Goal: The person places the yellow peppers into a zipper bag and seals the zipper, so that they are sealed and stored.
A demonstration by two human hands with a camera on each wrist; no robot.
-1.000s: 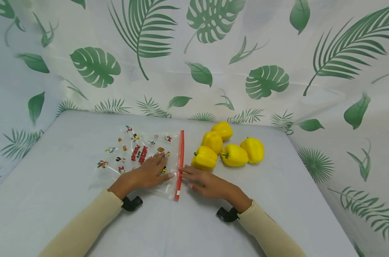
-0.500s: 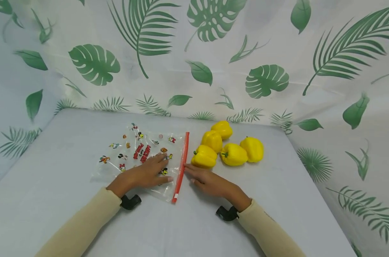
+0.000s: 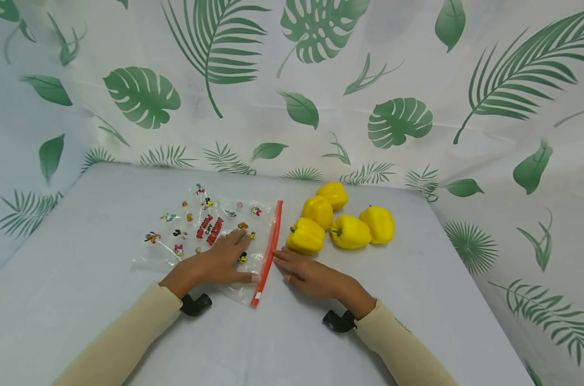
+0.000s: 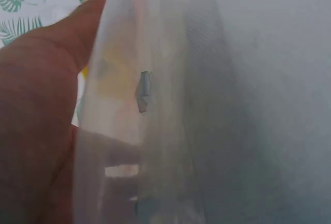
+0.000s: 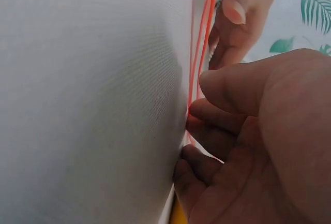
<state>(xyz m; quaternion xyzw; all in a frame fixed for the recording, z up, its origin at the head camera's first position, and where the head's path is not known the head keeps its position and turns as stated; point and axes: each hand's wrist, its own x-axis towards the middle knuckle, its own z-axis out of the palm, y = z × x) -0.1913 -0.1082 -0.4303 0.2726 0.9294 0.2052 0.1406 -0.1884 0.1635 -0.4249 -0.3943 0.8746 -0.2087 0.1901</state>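
Note:
A clear plastic zip bag (image 3: 212, 228) printed with cartoon figures lies flat on the table, its red zip strip (image 3: 274, 228) facing right. My left hand (image 3: 219, 261) rests spread on the bag, thumb reaching near the strip. My right hand (image 3: 316, 274) touches the strip's outer side with its fingertips. In the right wrist view, two red zip lines (image 5: 206, 27) run past those fingers, and the thumb stays apart from them. A white slider (image 3: 257, 296) sits near the strip's front end. The bag's film (image 4: 124, 131) fills the middle of the left wrist view.
Several yellow bell peppers (image 3: 351, 232) stand grouped right of the bag, the closest one (image 3: 305, 236) just beyond my right hand. The white tabletop (image 3: 282, 343) ends at a leaf-patterned curtain (image 3: 253, 123) behind and at the sides.
The bag first shifted right, then slightly back left, its strip now more slanted with the front end nearer me. My right fingertips followed the strip. The peppers stayed put.

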